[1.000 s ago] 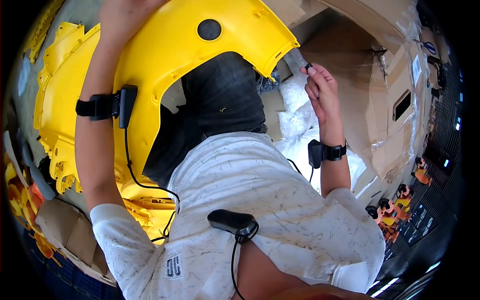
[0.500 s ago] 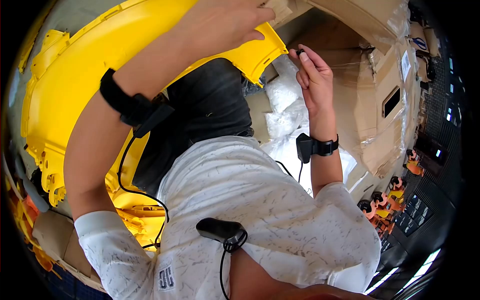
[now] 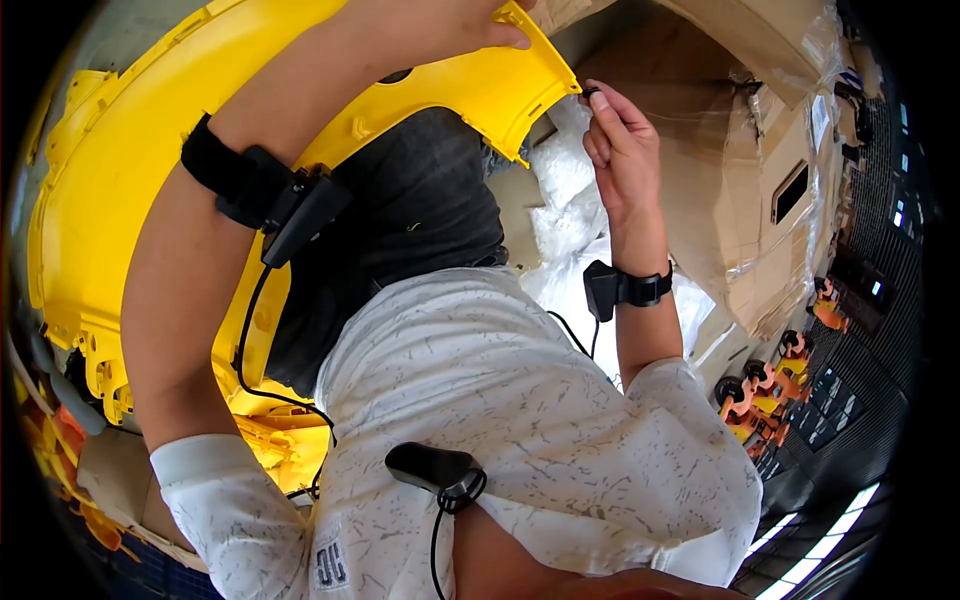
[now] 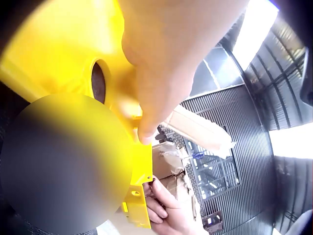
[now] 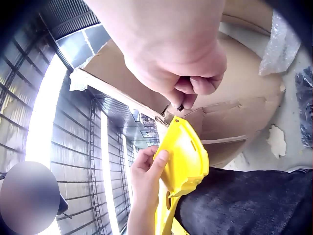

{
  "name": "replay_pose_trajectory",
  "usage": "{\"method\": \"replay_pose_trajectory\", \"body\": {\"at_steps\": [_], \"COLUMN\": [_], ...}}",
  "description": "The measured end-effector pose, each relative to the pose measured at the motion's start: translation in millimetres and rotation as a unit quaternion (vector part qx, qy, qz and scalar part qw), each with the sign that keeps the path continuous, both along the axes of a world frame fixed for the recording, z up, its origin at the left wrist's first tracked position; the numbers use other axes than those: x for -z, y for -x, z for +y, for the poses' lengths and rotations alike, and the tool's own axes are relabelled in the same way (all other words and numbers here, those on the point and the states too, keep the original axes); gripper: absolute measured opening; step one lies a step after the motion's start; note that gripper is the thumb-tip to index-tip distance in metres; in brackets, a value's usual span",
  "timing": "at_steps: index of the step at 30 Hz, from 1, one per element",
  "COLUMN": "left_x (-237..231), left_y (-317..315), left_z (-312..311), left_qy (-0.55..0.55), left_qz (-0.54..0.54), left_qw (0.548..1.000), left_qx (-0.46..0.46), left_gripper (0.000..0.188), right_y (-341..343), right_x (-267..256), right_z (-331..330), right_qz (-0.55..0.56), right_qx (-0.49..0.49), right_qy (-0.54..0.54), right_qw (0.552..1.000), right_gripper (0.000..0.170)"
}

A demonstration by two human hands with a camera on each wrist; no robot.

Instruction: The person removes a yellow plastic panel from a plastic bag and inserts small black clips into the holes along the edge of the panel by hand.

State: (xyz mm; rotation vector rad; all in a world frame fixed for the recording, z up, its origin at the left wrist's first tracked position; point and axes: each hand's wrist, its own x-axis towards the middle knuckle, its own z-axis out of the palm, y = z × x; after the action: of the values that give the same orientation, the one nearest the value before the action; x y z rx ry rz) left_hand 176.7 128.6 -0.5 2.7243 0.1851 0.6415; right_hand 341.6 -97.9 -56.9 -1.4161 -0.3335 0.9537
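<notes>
A large yellow plastic panel (image 3: 95, 230) lies across the person's legs, its narrow end pointing right in the head view. Near that end the left hand (image 3: 440, 28) grips the edge, thumb on the surface; the right wrist view shows this left hand (image 5: 145, 176) around the side of the panel (image 5: 183, 149). Between thumb and index finger the right hand (image 3: 628, 155) pinches a small black piece (image 3: 590, 92), at the panel's corner beside a small hole. In the right wrist view the black piece (image 5: 180, 107) sits just above that corner; whether they touch cannot be told.
An open cardboard box (image 3: 700, 170) stands to the right, with clear plastic wrap (image 3: 565, 165) beside the legs. More yellow parts (image 3: 290, 445) lie at lower left, near another carton (image 3: 120, 475). Cables run from the wrist cameras along the shirt.
The left hand has moved right along the panel to its narrow end. The panel has shifted left, and the right hand has brought the black piece left and up to the corner.
</notes>
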Motion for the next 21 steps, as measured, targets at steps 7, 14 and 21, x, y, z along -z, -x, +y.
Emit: {"method": "replay_pose_trajectory", "body": {"at_steps": [7, 14, 21], "left_x": [3, 0, -4], "left_y": [1, -1, -2], "left_z": [-1, -2, -5], "left_qy": [-0.004, 0.023, 0.026], "left_qz": [-0.025, -0.009, -0.025], "left_qw": [1.000, 1.000, 0.999], "left_qx": [0.007, 0.002, 0.000], "left_gripper": [0.025, 0.024, 0.023], "right_y": [1, 19, 30], "right_x": [3, 11, 23], "right_z": [-11, -4, 0], "right_qz": [0.097, 0.016, -0.143], "right_qx": [0.008, 0.020, 0.066], "right_qy": [-0.026, -0.053, -0.072], "right_qw": [0.995, 0.998, 0.985], "right_gripper": [0.019, 0.015, 0.016]}}
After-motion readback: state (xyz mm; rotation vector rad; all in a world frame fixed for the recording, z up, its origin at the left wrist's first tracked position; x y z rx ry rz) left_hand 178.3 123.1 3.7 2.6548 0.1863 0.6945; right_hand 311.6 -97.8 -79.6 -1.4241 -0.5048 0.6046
